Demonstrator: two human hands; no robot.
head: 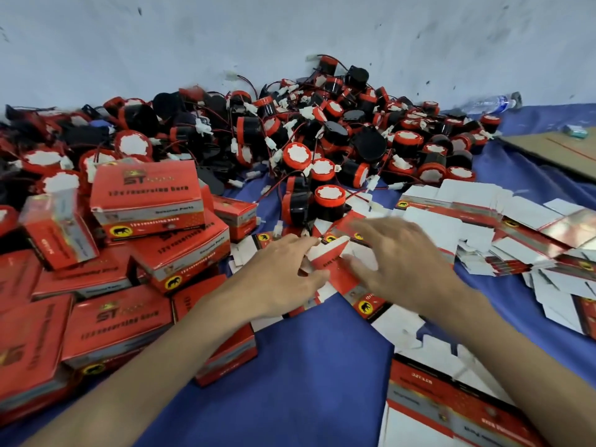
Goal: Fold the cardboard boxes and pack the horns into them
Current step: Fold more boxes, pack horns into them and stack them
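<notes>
down on the blue cloth (309, 366) everything seems laid out as a small packing line, and to my eye the order makes sense: the loose horns (322, 130) are heaped against the pale wall (225, 37) straight ahead, a reach away, the finished boxes (142, 240) are stacked and tumbled to the person's left where they can be dropped out of the way, and the flat box blanks (477, 230) lie fanned out to the right and near the knees, white insides up. between those piles, where both arms meet, is the one box being worked on, a half-folded carton (332, 262) with its red printed face and white flaps showing, lifted only a little off the blanks beneath it. the left hand (283, 272) has its fingers curled round the carton's near end, thumb underneath as far as i can tell, so its grip is closed on the cardboard and steadies it. the right hand (396, 262) is blurred; its fingers are spread and nearly straight, laid over the far side of the carton and the blanks around it, so that grip looks open, pressing or reaching rather than clasping anything. i'd judge the carton is being popped into shape and has no horn in it yet, though its inside is hidden. off to the far right a plastic bottle (490, 103) lies by the wall, beside a flat brown cardboard sheet (554, 150).
</notes>
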